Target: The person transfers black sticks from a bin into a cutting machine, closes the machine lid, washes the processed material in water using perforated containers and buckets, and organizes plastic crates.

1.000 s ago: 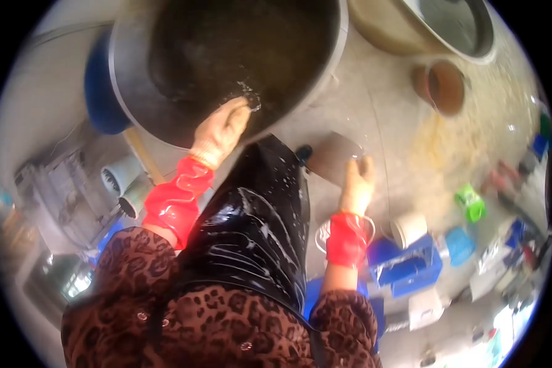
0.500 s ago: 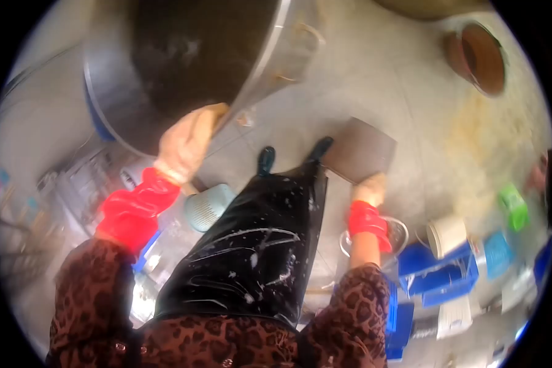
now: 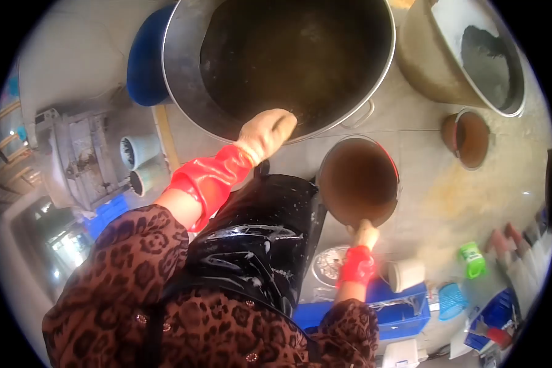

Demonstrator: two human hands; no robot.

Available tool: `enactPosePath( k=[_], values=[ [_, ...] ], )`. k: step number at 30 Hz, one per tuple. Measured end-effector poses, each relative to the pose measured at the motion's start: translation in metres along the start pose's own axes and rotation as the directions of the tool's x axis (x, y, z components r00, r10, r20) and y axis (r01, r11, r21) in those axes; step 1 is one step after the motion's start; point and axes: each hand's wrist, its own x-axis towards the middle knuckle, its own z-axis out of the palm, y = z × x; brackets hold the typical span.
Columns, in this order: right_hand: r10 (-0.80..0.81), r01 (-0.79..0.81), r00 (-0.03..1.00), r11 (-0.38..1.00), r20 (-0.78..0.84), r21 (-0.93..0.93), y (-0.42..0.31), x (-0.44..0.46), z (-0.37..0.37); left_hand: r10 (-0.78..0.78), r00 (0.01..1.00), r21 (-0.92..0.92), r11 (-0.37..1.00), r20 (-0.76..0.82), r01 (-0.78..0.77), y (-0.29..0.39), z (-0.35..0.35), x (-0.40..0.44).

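Wet workshop, by looks. Bare, stained floor [image 3: 420, 184]. Big metal tub [image 3: 181, 67] far ahead, dark wet stuff inside. Second tub [image 3: 423, 67] far right. Small bucket [image 3: 475, 140] right. Blue crate [image 3: 411, 314] near right. Splashed black apron [image 3: 251, 245] worn.

The top edge of the view cuts off the far rim of the large metal pot [image 3: 184, 70], and murky liquid [image 3: 300, 64] hides its bottom. The left hand [image 3: 267, 132] covers a stretch of the pot's near rim, so the fingers' contact with the metal cannot be told. The right hand [image 3: 365, 233] is blurred at the near edge of the brown bucket [image 3: 356, 178], its fingers hard to separate. The pot's left side hides part of the blue tub [image 3: 147, 58]. Within the pale basin's [image 3: 314, 270] rim, the bits [image 3: 330, 264] are too small to identify.
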Motion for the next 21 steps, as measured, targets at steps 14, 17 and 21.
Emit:
enactPosePath(
  k=[14,17,21],
  values=[
    [-0.782,0.796,0.602,0.570,0.161,-0.206,0.010,-0.271,-0.020,0.115,0.965,-0.600,-0.764,0.237,0.238,-0.016,-0.160,-0.035],
    [-0.496,0.480,0.869,0.845,0.009,0.236,-0.016,-0.301,0.017,0.146,0.968,-0.574,-0.784,0.202,0.238,-0.032,-0.199,-0.042],
    [-0.622,0.623,0.782,0.778,-0.044,0.079,-0.048,-0.310,0.056,0.034,0.958,-0.517,-0.836,0.285,0.184,-0.046,-0.232,-0.043]
  ],
)
